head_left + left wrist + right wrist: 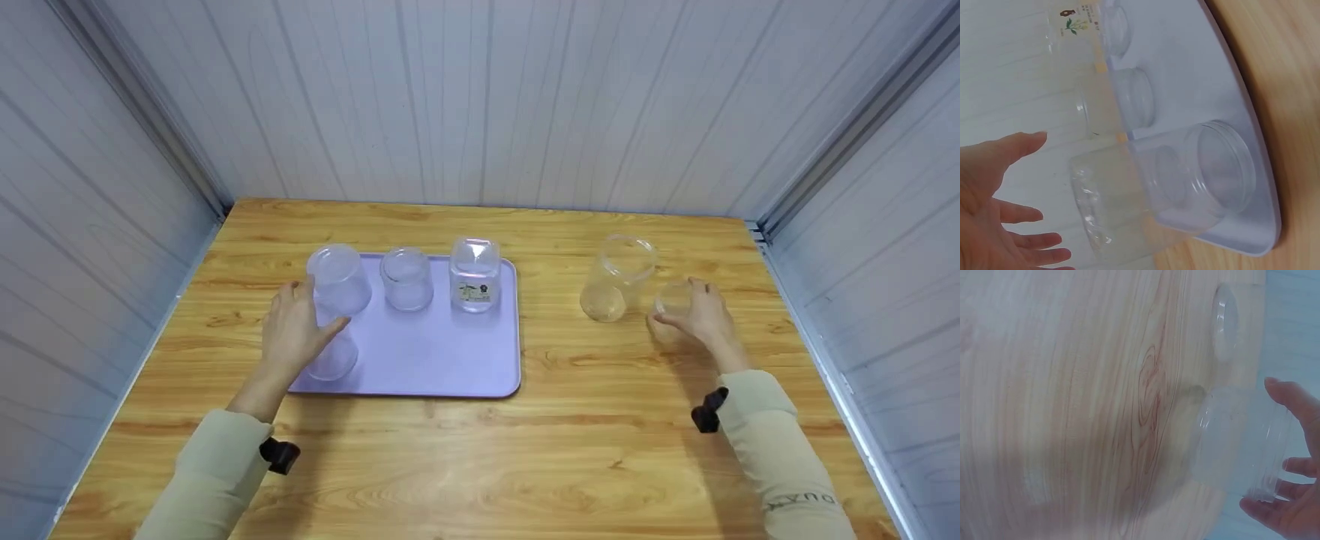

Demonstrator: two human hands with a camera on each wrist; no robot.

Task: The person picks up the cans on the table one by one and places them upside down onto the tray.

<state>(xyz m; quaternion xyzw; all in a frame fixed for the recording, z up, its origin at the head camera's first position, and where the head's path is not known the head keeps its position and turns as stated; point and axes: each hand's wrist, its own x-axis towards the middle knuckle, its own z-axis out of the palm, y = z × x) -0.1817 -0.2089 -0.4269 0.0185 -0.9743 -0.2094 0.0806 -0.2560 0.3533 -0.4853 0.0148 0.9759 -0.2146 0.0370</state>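
Note:
My left hand (292, 330) is held above the front left of a lilac tray (435, 367), thumb and fingers spread apart. Just beyond its fingertips in the left wrist view stands a clear plastic jar (1157, 197), threaded neck down on the tray; in the head view the hand partly covers this jar (334, 360). Over on the right, my right hand (705, 315) holds another clear jar (673, 298), low over the wooden table. In the right wrist view, thumb and fingers reach round the upper end of that jar (1235, 439).
Along the tray's back edge stand a wide clear jar (341, 281), a small round jar (406, 279) and a squarish jar with a printed label (475, 277). A tall clear jar (615, 281) stands on the table left of my right hand. Pale panel walls (480, 105) enclose the table.

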